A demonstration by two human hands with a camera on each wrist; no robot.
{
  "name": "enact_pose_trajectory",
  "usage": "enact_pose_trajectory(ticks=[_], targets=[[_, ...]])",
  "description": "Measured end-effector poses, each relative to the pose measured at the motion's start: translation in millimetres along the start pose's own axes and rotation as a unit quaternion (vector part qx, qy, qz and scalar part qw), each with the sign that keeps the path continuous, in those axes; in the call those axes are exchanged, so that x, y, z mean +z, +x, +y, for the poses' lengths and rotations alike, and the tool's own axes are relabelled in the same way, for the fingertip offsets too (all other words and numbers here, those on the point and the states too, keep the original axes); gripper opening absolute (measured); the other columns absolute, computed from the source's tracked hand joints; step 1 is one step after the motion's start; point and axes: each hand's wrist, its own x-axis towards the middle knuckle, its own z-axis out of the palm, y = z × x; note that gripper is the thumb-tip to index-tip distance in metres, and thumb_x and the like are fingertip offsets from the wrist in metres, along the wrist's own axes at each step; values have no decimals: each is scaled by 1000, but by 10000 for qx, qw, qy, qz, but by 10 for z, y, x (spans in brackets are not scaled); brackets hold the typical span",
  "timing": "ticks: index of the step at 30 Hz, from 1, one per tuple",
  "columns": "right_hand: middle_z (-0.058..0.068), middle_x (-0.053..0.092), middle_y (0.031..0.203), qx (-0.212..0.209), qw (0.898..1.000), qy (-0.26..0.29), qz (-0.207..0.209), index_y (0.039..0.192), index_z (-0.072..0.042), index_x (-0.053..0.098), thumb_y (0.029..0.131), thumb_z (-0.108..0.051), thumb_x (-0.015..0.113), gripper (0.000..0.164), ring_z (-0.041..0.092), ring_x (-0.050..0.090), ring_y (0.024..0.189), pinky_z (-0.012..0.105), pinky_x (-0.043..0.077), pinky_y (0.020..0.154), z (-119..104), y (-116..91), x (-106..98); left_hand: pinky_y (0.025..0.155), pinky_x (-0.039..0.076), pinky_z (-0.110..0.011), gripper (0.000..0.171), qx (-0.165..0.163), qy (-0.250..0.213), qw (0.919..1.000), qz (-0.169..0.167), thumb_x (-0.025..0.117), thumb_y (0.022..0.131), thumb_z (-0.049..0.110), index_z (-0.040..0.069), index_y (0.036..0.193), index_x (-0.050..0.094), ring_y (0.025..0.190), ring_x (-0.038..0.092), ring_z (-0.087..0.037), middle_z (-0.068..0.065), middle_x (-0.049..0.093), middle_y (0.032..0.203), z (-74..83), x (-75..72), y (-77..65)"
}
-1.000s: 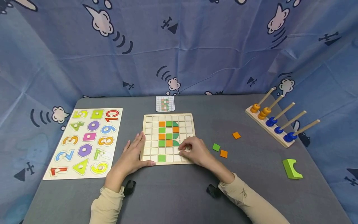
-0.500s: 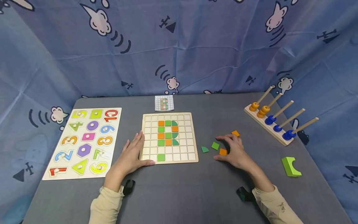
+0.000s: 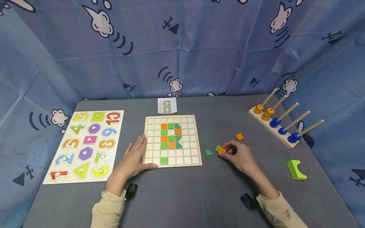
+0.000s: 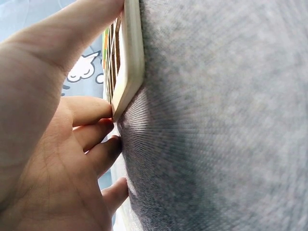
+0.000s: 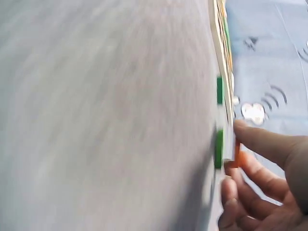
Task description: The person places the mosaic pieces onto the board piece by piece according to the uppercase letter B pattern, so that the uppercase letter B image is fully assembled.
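Note:
My right hand (image 3: pixel 239 156) pinches an orange square tile (image 3: pixel 221 150) between thumb and fingers, just off the table in the right wrist view. It partly covers a green square tile (image 3: pixel 217 148) in the head view. A green quarter-circle tile (image 3: pixel 208 152) lies to the left, and another orange tile (image 3: pixel 240 136) lies behind the hand. My left hand (image 3: pixel 132 158) rests against the wooden grid board (image 3: pixel 188 161), fingers along its left edge and thumb on the front edge. Orange and green tiles on the board form a patterned block, with one green tile (image 3: pixel 163 161) lower down.
Behind the board lies a small pattern card (image 3: pixel 167 105). A number-and-shape puzzle board (image 3: pixel 85 146) lies at left. On the right stand a bead-peg rack (image 3: pixel 273 127) and a light green notched block (image 3: pixel 296 170).
My right hand has left the board, moved right to the loose tiles and picked up an orange tile. The green quarter-circle now shows on the table. My left hand stays put.

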Motion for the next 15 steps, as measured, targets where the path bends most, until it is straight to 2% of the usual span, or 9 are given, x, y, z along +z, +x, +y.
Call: enact_pose_trajectory(ticks=[4,7,10,15], targets=[[9,73,97,-405,9986,330,98,106,-6,77,83,-14,92,28,20,63,84,26,50,72,-152,98,141,132,9,-66,122,10,-11,10000,2,91,82,47,-6,166,21,165,13,-42,-19,12,178,-9,4,1],[6,71,97,-757,9959,491,-6,103,-8,79,81,-14,93,27,18,61,83,26,50,73,-298,181,272,132,9,-66,122,15,-21,10000,13,91,82,48,-6,166,20,165,12,-41,-19,12,178,-12,3,1],[4,68,92,-1035,9923,614,-304,101,-10,79,81,-14,94,25,15,56,77,25,48,69,-480,253,405,132,8,-66,122,8,-33,10000,13,91,82,48,-6,166,20,165,12,-41,-19,12,178,-12,0,1],[0,65,77,-1208,9842,900,-934,100,-7,77,83,-12,92,23,9,50,64,22,42,60,-808,332,609,133,8,-65,122,-18,-54,10000,-13,91,81,47,-5,166,20,166,12,-41,-18,11,178,-6,0,2]])
